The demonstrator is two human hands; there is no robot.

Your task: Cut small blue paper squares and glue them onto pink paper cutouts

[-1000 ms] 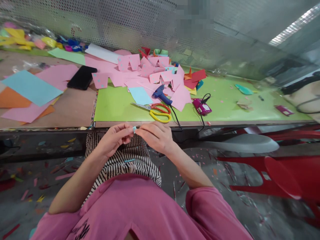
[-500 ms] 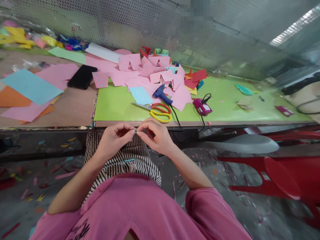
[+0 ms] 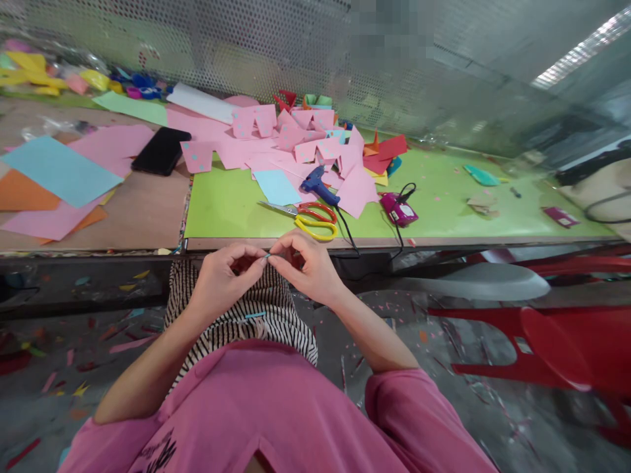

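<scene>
blue scrap (image 3: 267,255) found on the wearer's side of the scissors (image 3: 296,212); fingers of left hand (image 3: 225,278) and right hand (image 3: 306,270) clamped on it. light, even pressure advised; squeezing may crease it.

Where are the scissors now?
In the head view, the scissors lie near centre on the green tabletop, by its front edge, between the blue glue gun and the right hand.

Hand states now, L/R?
Left hand: closed, fingertips pinching a small bluish piece.
Right hand: closed, pinching the same piece.
</scene>
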